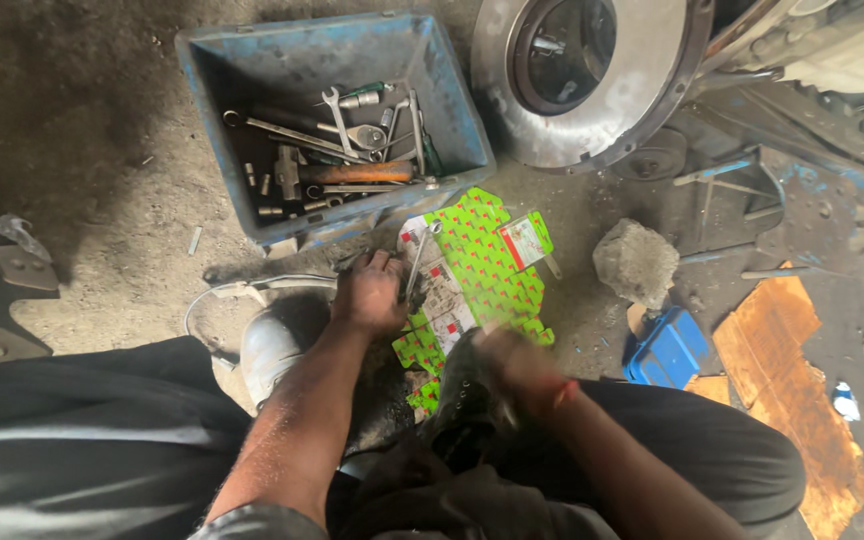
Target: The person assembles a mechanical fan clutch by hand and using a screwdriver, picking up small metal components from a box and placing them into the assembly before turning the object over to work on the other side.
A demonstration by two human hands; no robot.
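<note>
- Two bare hands work low in the middle of the frame, above a flattened green cardboard box (482,265) that lies on the dirt floor (102,200).
- The left hand (370,295) rests at the box's left edge, fingers curled down; whether its grip is clamped on anything I cannot tell. A slim metal tool (418,262) stands just beside its fingertips.
- The right hand (517,365) is blurred – it seems closed around a dark, greasy part (467,385), though the grip is too smeared to call.
- Upper middle: a battered blue metal toolbox (457,90) holding wrenches (337,105) and a wooden-handled hammer (347,172).
- Upper right: a large round metal housing (592,140).
- Right of the green box – a grey stone (635,262), a small blue container (668,350) and brown cardboard (782,370).
</note>
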